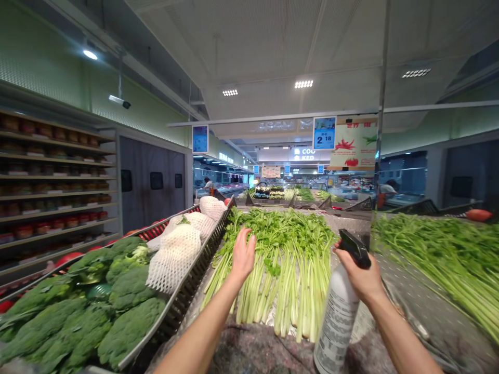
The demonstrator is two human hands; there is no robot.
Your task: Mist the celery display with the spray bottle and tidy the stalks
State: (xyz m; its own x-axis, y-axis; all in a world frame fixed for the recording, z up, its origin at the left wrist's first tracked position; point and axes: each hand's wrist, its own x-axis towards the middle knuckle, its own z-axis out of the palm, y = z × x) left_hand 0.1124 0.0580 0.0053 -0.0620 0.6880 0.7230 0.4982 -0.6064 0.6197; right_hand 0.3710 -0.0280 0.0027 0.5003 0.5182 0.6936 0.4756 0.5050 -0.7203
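Pretty clearly a supermarket produce section: blue hanging price signs (324,133) can be seen, green leafy celery (288,259) is laid out, and brown-lidded jars (50,130) are shelved.

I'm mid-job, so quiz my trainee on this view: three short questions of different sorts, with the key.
1. Multiple choice: What does the right hand hold by its black top?
A) A price card
B) A spray bottle
C) A knife

2. True or false: The left hand is open, with nothing in its grasp.

3. Fill in the blank: Left of the celery, beside the net-wrapped produce, lie green heads of ____.

Key: 1. B; 2. True; 3. broccoli
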